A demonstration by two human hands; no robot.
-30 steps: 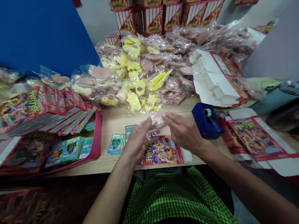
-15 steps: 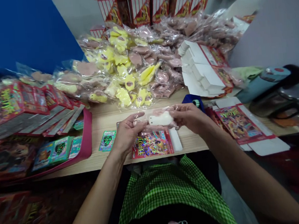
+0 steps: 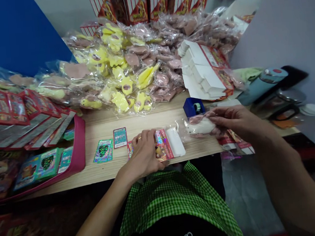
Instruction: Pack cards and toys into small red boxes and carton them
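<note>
My left hand (image 3: pixel 146 150) is closed over a red printed carton (image 3: pixel 164 145) lying at the table's front edge. The carton's white end flap (image 3: pixel 177 141) stands out on the right side. In my right hand (image 3: pixel 229 121), fingers pinched, is a clear plastic bag with a small white and pink toy (image 3: pixel 201 126), held level just right of the flap. Two cards lie left of the carton: a teal card with writing (image 3: pixel 120 137) and a shiny green-and-black card (image 3: pixel 103 151).
A heap of bagged yellow and pink toys (image 3: pixel 127 85) covers the back. Red boxes and card stacks fill a pink tray (image 3: pixel 81 143) at left. A blue tape dispenser (image 3: pixel 190 108), unfolded cartons (image 3: pixel 201 73) and a light-blue bottle (image 3: pixel 265 84) stand at right.
My left hand has let go of the bagged toy and moved down onto the carton. My right hand has carried the toy to the right. The teal card is now uncovered.
</note>
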